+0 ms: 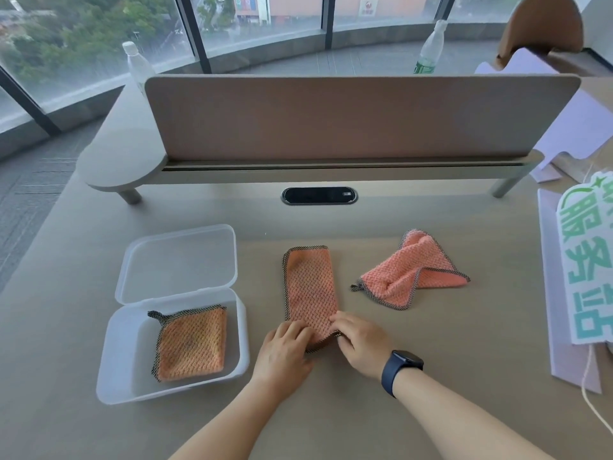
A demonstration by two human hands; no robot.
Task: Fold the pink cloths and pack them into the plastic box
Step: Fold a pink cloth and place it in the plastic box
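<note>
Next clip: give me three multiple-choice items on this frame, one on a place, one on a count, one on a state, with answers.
1. Where is the folded cloth?
A. inside the plastic box
B. on the lid
C. by the bottles

2. How many pink cloths show?
A. two
B. three
C. four

3. How does the cloth at far right lie?
A. folded square
B. rolled
C. crumpled

Answers: 1 A, it rests in the box's base. 2 B, one boxed, a long one under both hands, one at right. 3 C, it is bunched and uneven.

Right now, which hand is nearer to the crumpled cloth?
Right. The right hand is below-left of the crumpled cloth; the left hand is farther left, across the half-folded cloth.
</note>
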